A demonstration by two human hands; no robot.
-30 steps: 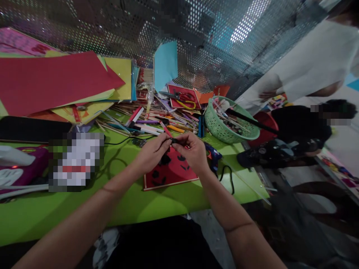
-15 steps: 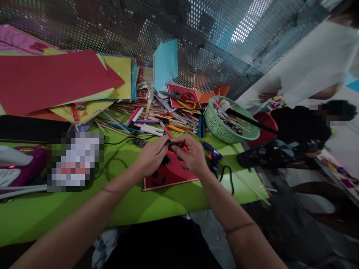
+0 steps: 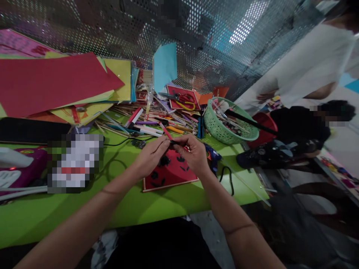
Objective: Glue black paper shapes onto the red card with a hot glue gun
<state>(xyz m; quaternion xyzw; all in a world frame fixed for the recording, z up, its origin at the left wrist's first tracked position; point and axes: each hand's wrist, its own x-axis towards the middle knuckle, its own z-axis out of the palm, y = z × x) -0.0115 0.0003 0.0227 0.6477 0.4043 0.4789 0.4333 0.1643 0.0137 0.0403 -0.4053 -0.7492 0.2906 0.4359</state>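
Black scrap (image 3: 175,142) sits pinched in the curled fingertips of both hands (image 3: 194,151) above a red panel (image 3: 174,175).

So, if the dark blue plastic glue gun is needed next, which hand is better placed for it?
Probably the right hand: it is close beside the glue gun, while the left hand is farther off, with the right in between. Both, however, have fingertips at a small black piece.

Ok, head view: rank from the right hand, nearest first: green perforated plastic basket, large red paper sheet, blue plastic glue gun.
1. Blue plastic glue gun, just right of the right hand.
2. Green perforated plastic basket, beyond, right.
3. Large red paper sheet, far left.
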